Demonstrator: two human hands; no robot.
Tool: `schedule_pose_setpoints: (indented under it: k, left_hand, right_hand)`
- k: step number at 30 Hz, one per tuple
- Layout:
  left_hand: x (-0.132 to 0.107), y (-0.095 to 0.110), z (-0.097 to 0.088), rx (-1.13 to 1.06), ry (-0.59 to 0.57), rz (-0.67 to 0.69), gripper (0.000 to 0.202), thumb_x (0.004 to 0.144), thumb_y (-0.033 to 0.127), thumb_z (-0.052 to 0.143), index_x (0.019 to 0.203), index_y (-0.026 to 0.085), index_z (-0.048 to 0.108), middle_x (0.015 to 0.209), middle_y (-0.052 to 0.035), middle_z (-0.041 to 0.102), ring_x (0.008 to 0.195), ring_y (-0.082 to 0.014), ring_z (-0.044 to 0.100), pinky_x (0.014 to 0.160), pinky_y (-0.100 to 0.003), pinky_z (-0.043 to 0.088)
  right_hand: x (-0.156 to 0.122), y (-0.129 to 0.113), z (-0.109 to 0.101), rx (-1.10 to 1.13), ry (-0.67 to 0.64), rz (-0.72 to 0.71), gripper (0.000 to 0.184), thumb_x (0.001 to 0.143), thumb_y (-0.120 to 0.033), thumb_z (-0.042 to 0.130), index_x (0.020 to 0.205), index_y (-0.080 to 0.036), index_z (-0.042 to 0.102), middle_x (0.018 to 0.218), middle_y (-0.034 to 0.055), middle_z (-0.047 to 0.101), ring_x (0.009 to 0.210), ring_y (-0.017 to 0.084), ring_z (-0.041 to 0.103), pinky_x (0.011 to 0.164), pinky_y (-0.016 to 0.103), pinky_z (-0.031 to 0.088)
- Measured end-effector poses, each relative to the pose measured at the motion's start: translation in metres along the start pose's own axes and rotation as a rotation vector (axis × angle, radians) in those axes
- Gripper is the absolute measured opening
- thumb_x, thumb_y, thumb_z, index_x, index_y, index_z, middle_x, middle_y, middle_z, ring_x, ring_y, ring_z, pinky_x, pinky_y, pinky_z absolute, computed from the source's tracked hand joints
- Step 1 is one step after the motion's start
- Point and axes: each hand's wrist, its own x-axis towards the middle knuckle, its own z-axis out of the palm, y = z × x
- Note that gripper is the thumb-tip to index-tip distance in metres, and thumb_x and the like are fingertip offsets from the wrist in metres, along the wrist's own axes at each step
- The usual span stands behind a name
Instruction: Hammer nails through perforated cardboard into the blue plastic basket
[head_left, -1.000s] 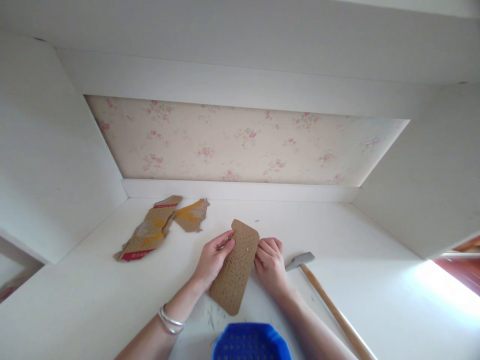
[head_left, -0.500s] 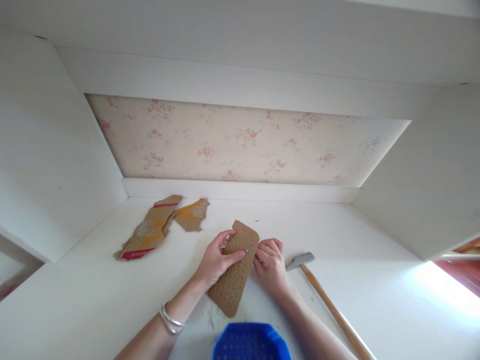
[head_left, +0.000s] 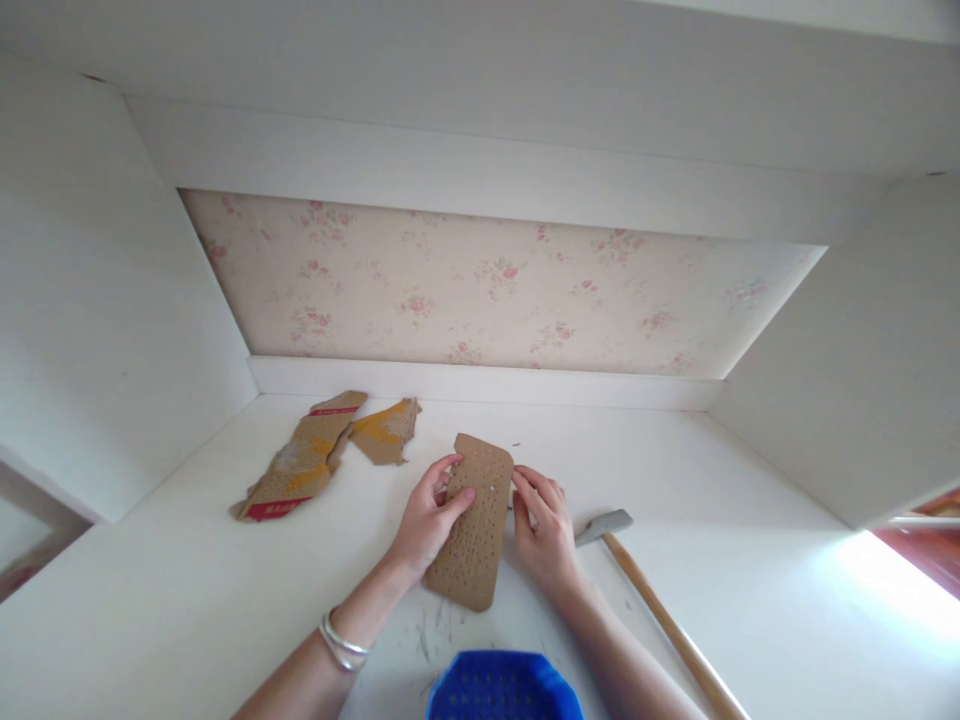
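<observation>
My left hand (head_left: 429, 520) grips a brown cardboard piece (head_left: 472, 540) by its left side, thumb on the front face and fingers reaching behind. Rounded corners and many small punched holes mark the piece, which is held up off the surface. A small pale spot shows near its upper middle. My right hand (head_left: 544, 530) is at the card's upper right edge with fingers curled and fingertips touching or just beside it. A tiny dark bit shows by the thumb, too small to name. Just right of that hand lies a hammer (head_left: 667, 622) with a wooden handle and grey head.
A blue perforated plastic basket (head_left: 504, 665) stands at the front edge of view. Torn cardboard pieces (head_left: 304, 455) with red and yellow marks lie at the back left. White panels (head_left: 112, 260) enclose the surface on both sides and above; floral wallpaper (head_left: 495, 290) shows behind.
The cardboard piece has turned more upright and shifted slightly left. My left thumb has slid back toward its left side. My right fingers have moved up toward its upper right corner.
</observation>
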Motion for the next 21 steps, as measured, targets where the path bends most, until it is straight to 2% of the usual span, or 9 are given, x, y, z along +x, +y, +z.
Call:
schedule_pose_setpoints:
  k: [3, 7, 9, 12, 17, 21]
  left_hand:
    - [0.001, -0.001, 0.000, -0.009, 0.010, 0.014, 0.063, 0.076, 0.032, 0.074, 0.131, 0.021, 0.047, 0.105, -0.0081, 0.069, 0.085, -0.0217, 0.070, 0.076, -0.032, 0.053]
    - [0.000, 0.000, 0.002, 0.019, -0.009, 0.021, 0.061, 0.079, 0.033, 0.071, 0.132, 0.020, 0.046, 0.108, -0.0088, 0.068, 0.084, -0.0210, 0.070, 0.074, -0.031, 0.054]
    - [0.000, -0.001, 0.002, 0.072, -0.012, 0.039, 0.060, 0.078, 0.033, 0.072, 0.131, 0.020, 0.047, 0.108, -0.0088, 0.068, 0.085, -0.0210, 0.070, 0.075, -0.031, 0.054]
    - [0.000, -0.003, 0.002, 0.207, 0.010, 0.074, 0.061, 0.075, 0.032, 0.075, 0.129, 0.020, 0.049, 0.112, -0.0090, 0.067, 0.089, -0.0217, 0.069, 0.079, -0.032, 0.054]
    - [0.000, -0.006, 0.002, 0.360, 0.075, 0.113, 0.057, 0.073, 0.026, 0.073, 0.126, 0.021, 0.053, 0.114, -0.0079, 0.067, 0.093, -0.0221, 0.068, 0.083, -0.033, 0.052]
    - [0.001, -0.005, 0.002, 0.263, 0.135, 0.100, 0.057, 0.075, 0.026, 0.072, 0.128, 0.021, 0.051, 0.113, -0.0085, 0.067, 0.092, -0.0222, 0.068, 0.083, -0.033, 0.052]
  right_hand:
    - [0.001, -0.004, -0.006, 0.007, 0.060, 0.034, 0.033, 0.095, -0.008, 0.036, 0.120, -0.021, 0.053, 0.111, 0.0114, 0.061, 0.105, 0.023, 0.056, 0.088, 0.042, 0.048]
    - [0.005, -0.012, -0.007, -0.037, -0.054, -0.018, 0.027, 0.094, -0.017, 0.051, 0.120, -0.020, 0.056, 0.107, 0.0109, 0.062, 0.098, 0.025, 0.057, 0.086, 0.042, 0.048]
    - [0.007, -0.014, -0.004, -0.071, -0.106, -0.043, 0.021, 0.094, -0.017, 0.054, 0.113, -0.020, 0.061, 0.100, 0.0097, 0.066, 0.091, 0.025, 0.057, 0.082, 0.041, 0.047]
    - [0.007, -0.014, 0.001, -0.096, -0.131, -0.073, 0.015, 0.096, -0.015, 0.050, 0.099, -0.019, 0.065, 0.090, 0.0077, 0.068, 0.083, 0.023, 0.057, 0.077, 0.038, 0.045]
    - [0.002, -0.018, -0.002, -0.086, -0.101, -0.145, 0.014, 0.098, -0.016, 0.049, 0.096, -0.019, 0.063, 0.090, 0.0058, 0.070, 0.081, 0.018, 0.060, 0.079, 0.035, 0.044]
    - [0.000, -0.017, -0.003, -0.110, -0.062, -0.133, 0.019, 0.099, -0.014, 0.046, 0.095, -0.020, 0.063, 0.089, 0.0057, 0.070, 0.079, 0.017, 0.060, 0.080, 0.033, 0.044]
